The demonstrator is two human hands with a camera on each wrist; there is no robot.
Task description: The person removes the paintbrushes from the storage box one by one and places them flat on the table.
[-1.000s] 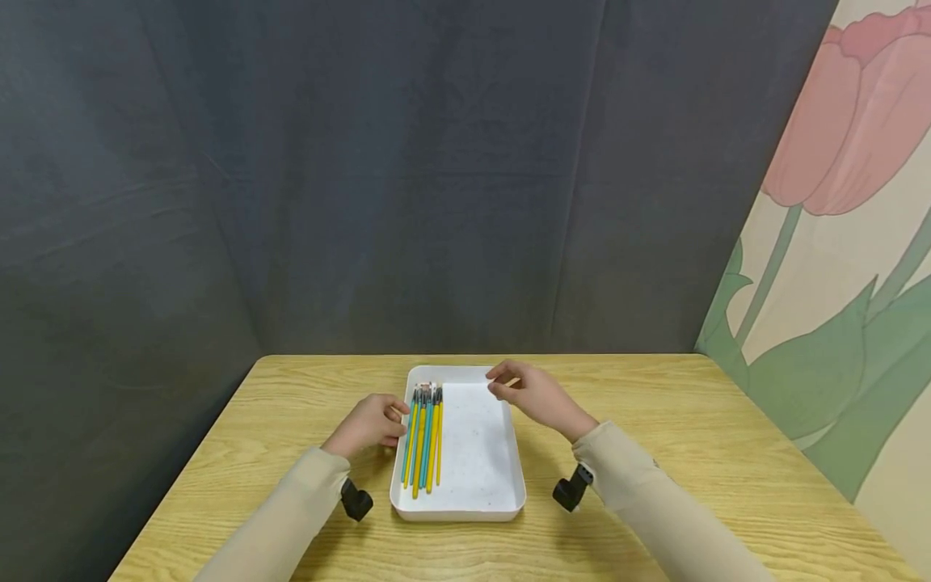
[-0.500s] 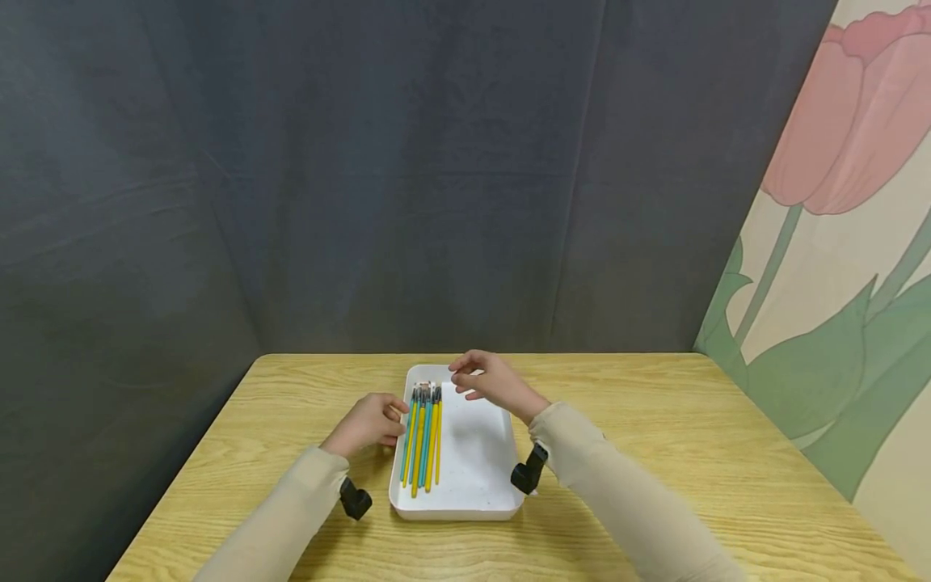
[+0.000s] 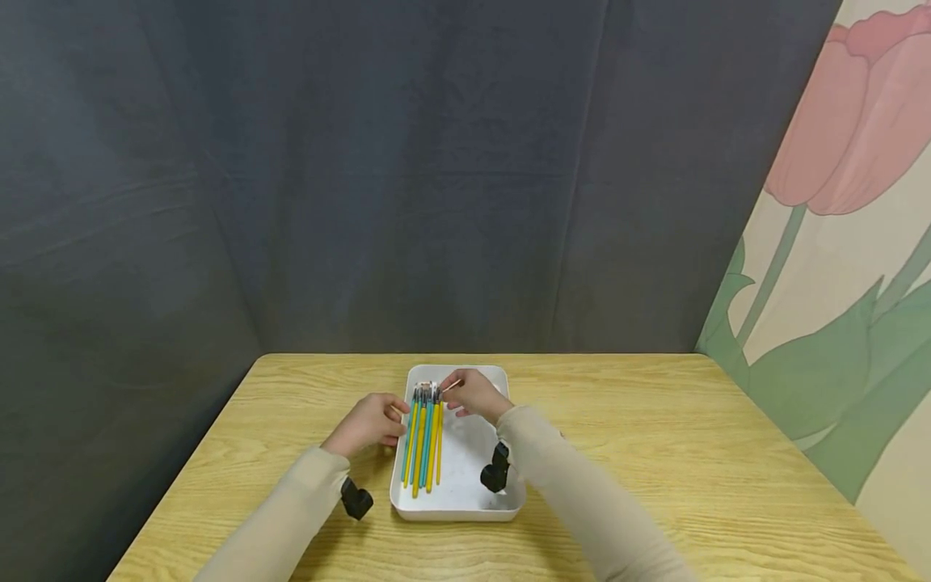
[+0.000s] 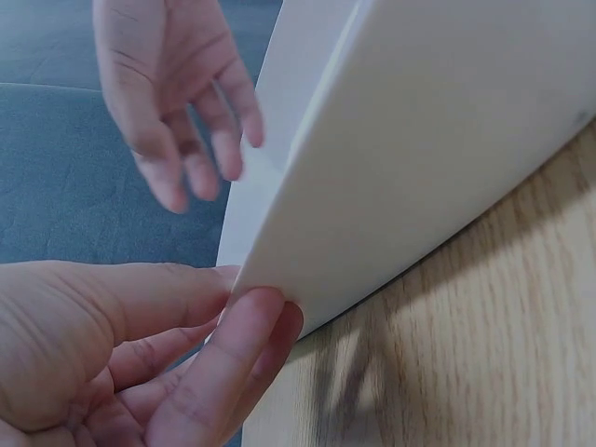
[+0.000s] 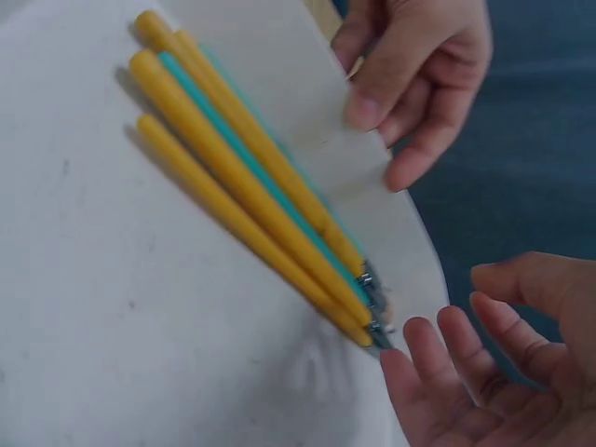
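Observation:
A white rectangular tray [image 3: 465,515] stands on the table with several paintbrushes [image 3: 422,444] lying side by side along its left half. Their handles are yellow and teal and point toward me; the bristle ends lie at the far end. My left hand [image 3: 371,424] pinches the tray's left rim, thumb over the edge and fingers against the outer wall [image 4: 391,168]. My right hand [image 3: 476,394] is over the far part of the tray, fingers spread and slightly bent. In the right wrist view its fingertips [image 5: 396,368] come right at the brushes' metal ferrules [image 5: 377,321], with nothing held.
The wooden table [image 3: 655,453] extends to both sides of the tray. A dark curtain [image 3: 407,178] hangs behind it, and a wall painted with a tulip [image 3: 836,121] stands at the right. Each wrist carries a small black camera [image 3: 494,469].
My right hand has moved left from the tray's right rim and lowered toward the far ends of the paintbrushes. My left hand has stayed at the left rim; the brushes look unmoved.

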